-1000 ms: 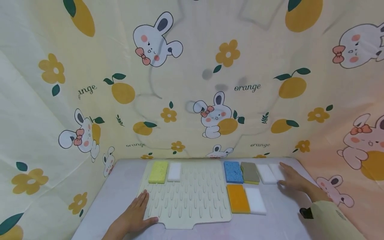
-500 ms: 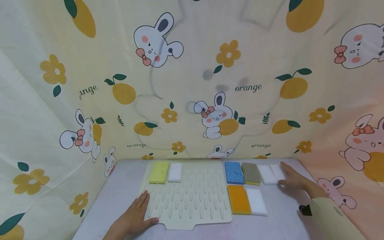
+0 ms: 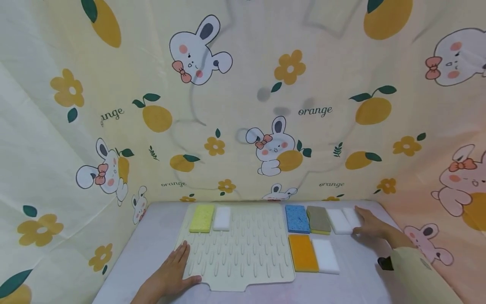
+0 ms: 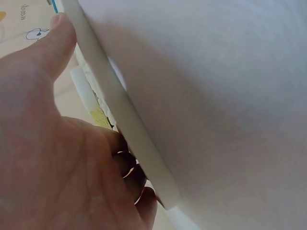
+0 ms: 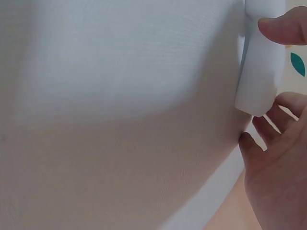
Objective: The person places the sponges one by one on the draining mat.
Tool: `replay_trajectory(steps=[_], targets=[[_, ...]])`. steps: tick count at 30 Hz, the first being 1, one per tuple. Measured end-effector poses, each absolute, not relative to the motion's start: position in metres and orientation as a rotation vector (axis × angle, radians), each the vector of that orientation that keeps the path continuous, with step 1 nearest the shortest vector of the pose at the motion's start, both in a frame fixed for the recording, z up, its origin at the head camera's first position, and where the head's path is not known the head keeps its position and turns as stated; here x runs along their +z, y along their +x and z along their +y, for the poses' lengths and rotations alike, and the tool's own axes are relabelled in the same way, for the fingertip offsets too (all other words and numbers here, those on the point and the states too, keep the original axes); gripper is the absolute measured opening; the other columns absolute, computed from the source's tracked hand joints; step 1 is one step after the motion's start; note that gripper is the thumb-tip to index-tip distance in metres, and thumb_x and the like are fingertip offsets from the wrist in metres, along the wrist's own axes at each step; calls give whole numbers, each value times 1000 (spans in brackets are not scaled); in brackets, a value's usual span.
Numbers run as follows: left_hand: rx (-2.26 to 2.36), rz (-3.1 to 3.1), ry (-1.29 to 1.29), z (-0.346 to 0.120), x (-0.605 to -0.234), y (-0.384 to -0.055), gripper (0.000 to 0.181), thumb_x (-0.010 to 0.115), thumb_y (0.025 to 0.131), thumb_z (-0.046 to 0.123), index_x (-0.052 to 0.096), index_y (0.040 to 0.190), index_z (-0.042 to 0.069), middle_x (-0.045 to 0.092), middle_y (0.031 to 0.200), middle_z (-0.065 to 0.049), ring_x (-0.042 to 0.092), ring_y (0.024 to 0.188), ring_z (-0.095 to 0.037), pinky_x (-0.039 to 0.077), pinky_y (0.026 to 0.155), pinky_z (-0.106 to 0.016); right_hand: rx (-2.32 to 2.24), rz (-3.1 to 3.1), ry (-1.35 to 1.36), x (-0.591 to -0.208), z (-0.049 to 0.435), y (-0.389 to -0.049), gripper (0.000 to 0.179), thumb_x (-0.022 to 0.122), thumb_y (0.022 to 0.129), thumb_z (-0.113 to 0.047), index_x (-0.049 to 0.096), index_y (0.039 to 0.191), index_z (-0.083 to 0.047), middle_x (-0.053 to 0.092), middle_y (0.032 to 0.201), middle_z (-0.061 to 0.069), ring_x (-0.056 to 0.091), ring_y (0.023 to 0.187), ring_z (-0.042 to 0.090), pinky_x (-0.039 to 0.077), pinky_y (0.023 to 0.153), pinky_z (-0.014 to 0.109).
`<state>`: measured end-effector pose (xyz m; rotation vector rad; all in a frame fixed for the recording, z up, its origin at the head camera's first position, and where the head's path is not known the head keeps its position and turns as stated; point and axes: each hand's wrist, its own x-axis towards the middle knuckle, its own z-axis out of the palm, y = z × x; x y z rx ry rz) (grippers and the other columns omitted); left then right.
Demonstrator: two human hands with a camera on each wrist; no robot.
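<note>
At the far right of the table, my right hand (image 3: 373, 228) spans a white sponge (image 3: 352, 218), thumb at its near end and index finger at its far end. In the right wrist view, the thumb touches the white sponge (image 5: 261, 72) and the other fingers curl by its lower corner. My left hand (image 3: 171, 270) rests at the near left corner of a cream ridged drying mat (image 3: 235, 264), its fingers lying straight along the edge and its thumb spread. The left wrist view shows the mat's edge (image 4: 122, 105) passing by the thumb and fingertips.
On the mat's far left lie a yellow sponge (image 3: 201, 218) and a white sponge (image 3: 222, 218). Right of the mat are a blue sponge (image 3: 298, 219), a grey-topped sponge (image 3: 318, 219), a white one (image 3: 339, 221), an orange one (image 3: 303, 253) and another white one (image 3: 325, 256). Printed cloth (image 3: 235, 185) surrounds the table.
</note>
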<state>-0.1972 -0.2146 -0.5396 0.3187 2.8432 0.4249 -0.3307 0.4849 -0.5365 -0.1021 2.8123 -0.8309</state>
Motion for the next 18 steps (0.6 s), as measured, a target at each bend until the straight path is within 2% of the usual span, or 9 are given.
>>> replay_trajectory(steps=[4, 13, 18], targets=[[428, 2847, 340, -216, -540, -197, 119, 72, 90, 72, 29, 163, -11, 21, 174, -31, 21, 162, -46, 21, 131, -60, -785, 2862, -121, -537, 486, -332, 113, 84, 88, -25, 10, 157, 26, 15, 156, 52, 17, 144, 71, 13, 120, 80], [418, 2855, 337, -218, -545, -198, 120, 71, 90, 74, 28, 164, -10, 19, 174, -30, 21, 162, -45, 21, 131, -60, -673, 2979, -137, -540, 491, -328, 117, 85, 89, -37, 14, 155, 28, 17, 152, 53, 20, 140, 70, 19, 116, 83], [419, 2855, 352, -217, -545, -197, 120, 71, 90, 74, 28, 164, -11, 20, 174, -30, 21, 162, -45, 21, 131, -60, -724, 3058, -90, -538, 491, -327, 122, 89, 86, -38, 11, 161, 20, 12, 158, 50, 16, 141, 67, 19, 114, 86]])
